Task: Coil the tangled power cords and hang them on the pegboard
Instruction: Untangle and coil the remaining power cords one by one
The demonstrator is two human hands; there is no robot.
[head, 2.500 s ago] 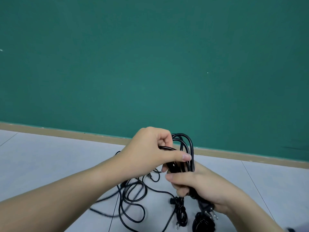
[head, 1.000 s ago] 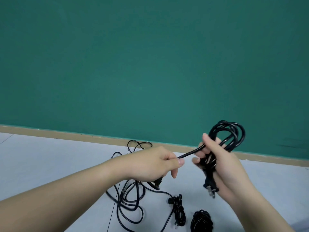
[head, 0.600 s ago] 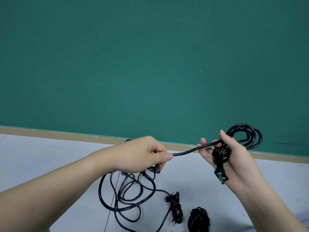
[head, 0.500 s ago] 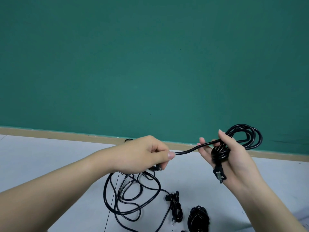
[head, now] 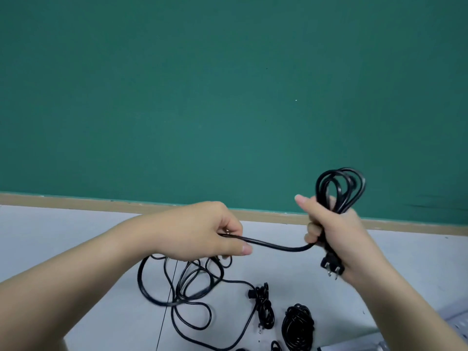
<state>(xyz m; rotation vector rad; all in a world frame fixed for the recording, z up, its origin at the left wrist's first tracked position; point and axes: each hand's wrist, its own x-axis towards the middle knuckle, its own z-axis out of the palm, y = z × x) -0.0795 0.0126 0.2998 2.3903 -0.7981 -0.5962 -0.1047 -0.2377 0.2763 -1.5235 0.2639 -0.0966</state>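
- Gripping a bundle of finished loops in the right hand (head: 331, 229), right of centre in the frame, fingers curled tight round the coiled cord (head: 340, 188), whose loops stick up above the fist against the green wall (head: 228, 84)
- Hanging below that fist, the two-pin plug (head: 332, 266), loose and free to swing
- Pinching the running length of the same cord (head: 276, 246) in the left hand (head: 202, 231), centre frame, thumb and curled fingers closed on it, with a sagging span between the two hands
- Trailing from under the left hand to the loose tangle (head: 187, 287) on the pale floor (head: 63, 236), lower centre
- Likely snagging if pulled hard: several strands cross in that tangle, so a knot could tighten, or the small tied bundle (head: 263, 305) just beside it could get dragged along
- Risking a slipped loop at the right fist if the grip relaxes while taking the next turn, spilling the coil
- Risking twist building up in the cord, leaving uneven loops that hang badly
- Lying at the lower edge, another wound coil (head: 297, 325), near enough to catch a strand
- Seeing no pegboard for certain; only a pale perforated edge (head: 453, 323) at lower right, too little to tell
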